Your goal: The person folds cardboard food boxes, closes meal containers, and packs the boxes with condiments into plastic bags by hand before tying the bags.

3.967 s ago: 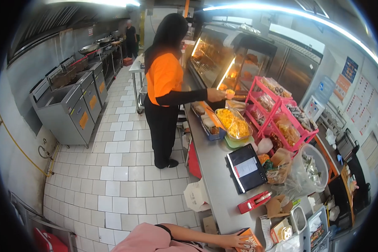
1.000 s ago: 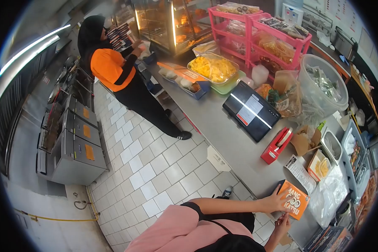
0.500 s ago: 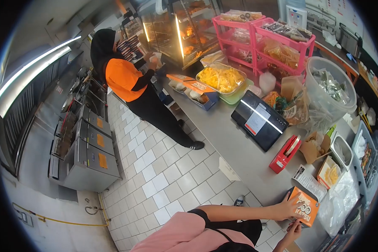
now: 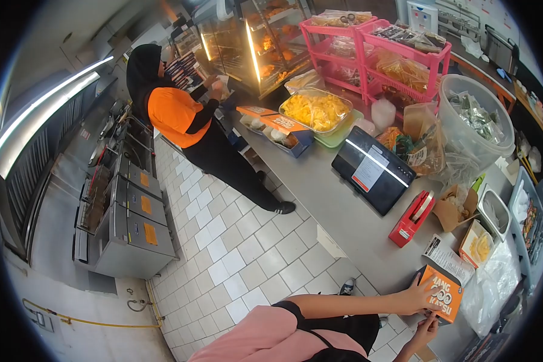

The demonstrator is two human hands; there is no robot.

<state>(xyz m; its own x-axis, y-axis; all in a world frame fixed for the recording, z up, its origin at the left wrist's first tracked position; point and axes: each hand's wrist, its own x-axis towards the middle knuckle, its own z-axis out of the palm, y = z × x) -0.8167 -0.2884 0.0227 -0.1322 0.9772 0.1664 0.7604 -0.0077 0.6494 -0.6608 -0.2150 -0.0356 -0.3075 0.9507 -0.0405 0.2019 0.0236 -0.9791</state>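
An orange box with white lettering [image 4: 445,297] stands at the counter's near edge, at the lower right. My left hand [image 4: 417,300] lies on its side and top face, fingers spread against the cardboard. Below it my right hand [image 4: 427,327] touches the box's lower front edge with its fingers bent together; what they pinch, if anything, is too small to make out. A printed paper slip [image 4: 449,258] lies just behind the box. Beside the slip is a small open box with yellow food [image 4: 478,244]. A red tape dispenser [image 4: 411,219] sits further back.
A black tablet [image 4: 373,171] lies on the steel counter [image 4: 344,224]. Behind are a tray of yellow food [image 4: 317,111], pink racks [image 4: 404,57] and a clear tub [image 4: 476,123]. A co-worker in an orange shirt [image 4: 174,114] stands at the counter's far left. Clear plastic bags [image 4: 492,289] lie at right.
Four seconds ago only one hand showed at the box; now both are on it. The view has turned, and the co-worker has moved further along the counter. Since half a second ago little differs.
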